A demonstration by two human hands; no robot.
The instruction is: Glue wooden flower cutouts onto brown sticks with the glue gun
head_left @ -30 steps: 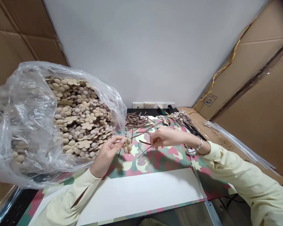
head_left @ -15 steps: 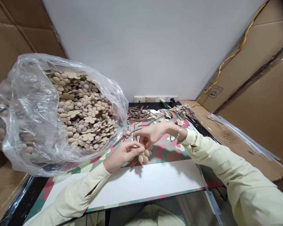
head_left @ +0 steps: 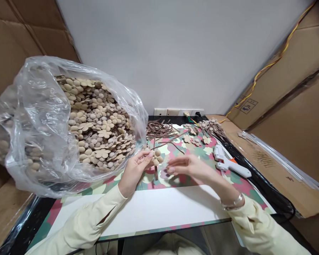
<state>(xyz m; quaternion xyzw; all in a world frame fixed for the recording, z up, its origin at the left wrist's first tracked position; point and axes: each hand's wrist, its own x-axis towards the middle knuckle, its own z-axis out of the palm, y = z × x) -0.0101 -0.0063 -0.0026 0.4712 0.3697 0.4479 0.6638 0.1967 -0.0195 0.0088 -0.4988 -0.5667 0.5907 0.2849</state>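
Observation:
My left hand [head_left: 135, 171] pinches a beige puffy-petalled flower [head_left: 157, 158] between thumb and fingers, above the camouflage-patterned mat [head_left: 146, 180]. A short brown strip [head_left: 156, 173] hangs or lies just below that flower. To its right is my right hand [head_left: 192, 169], slightly blurred, its fingers apart from the thumb and nothing seen in them. A white glue gun [head_left: 232, 166] lies on the mat to the right of my right hand. Loose flowers [head_left: 187, 139] rest on the mat beyond my hands, near a heap of brown strips [head_left: 161, 129].
A large clear plastic bag [head_left: 46, 106] full of beige and greyish flowers [head_left: 103, 124] stands at the left. More flowers with strips [head_left: 211, 125] are piled at the back right. White paper [head_left: 159, 209] covers the front edge; cardboard [head_left: 268, 156] and clear sticks [head_left: 287, 164] are at the right.
My right hand has left the flower and moved right and toward me, its fingers opening. My left hand has raised the flower slightly. The glue gun now shows.

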